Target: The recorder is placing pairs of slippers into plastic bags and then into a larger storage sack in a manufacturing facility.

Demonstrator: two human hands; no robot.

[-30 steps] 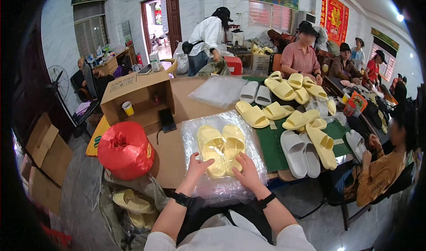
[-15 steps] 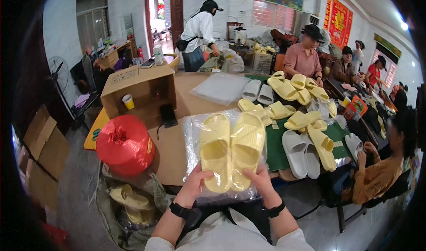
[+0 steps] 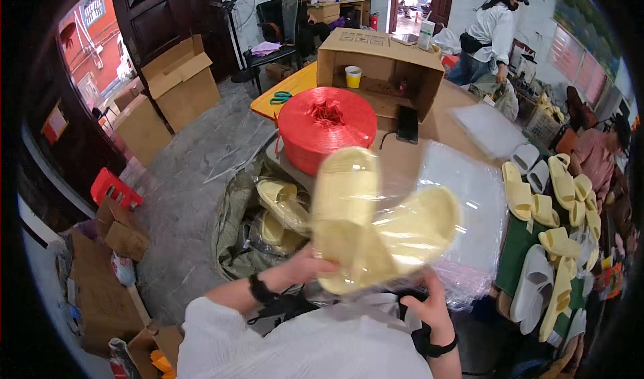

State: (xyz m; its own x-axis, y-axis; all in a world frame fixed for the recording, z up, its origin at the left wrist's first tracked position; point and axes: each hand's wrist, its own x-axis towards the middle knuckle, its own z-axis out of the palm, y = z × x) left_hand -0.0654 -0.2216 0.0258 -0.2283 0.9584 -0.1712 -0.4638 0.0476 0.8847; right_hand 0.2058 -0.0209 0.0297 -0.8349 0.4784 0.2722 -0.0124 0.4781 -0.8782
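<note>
The pale yellow slippers [image 3: 382, 238], a pair in clear film, are held up over the worktop's [image 3: 459, 100] near edge, toes splayed apart, between the sack [image 3: 231, 248] and the stack of bags [image 3: 471, 208]. The step in hand looks like handling a wrapped pair clear of the worktop; with the weight seemingly on one side, the next move calls for a firm left grip and for gathering the loose film. The left hand [image 3: 305, 266] is clamped on the near end of the left slipper, thumb on top, other fingers hidden, its forearm slanting in low from the left. The right hand [image 3: 435, 305] is upright at the near right of the film, thumb apart from the fingers; blur hides whether a fingertip touches it. Its forearm rises steeply from below. Beyond the slippers, the red roll [image 3: 327, 127] sits by the worktop's left edge.
</note>
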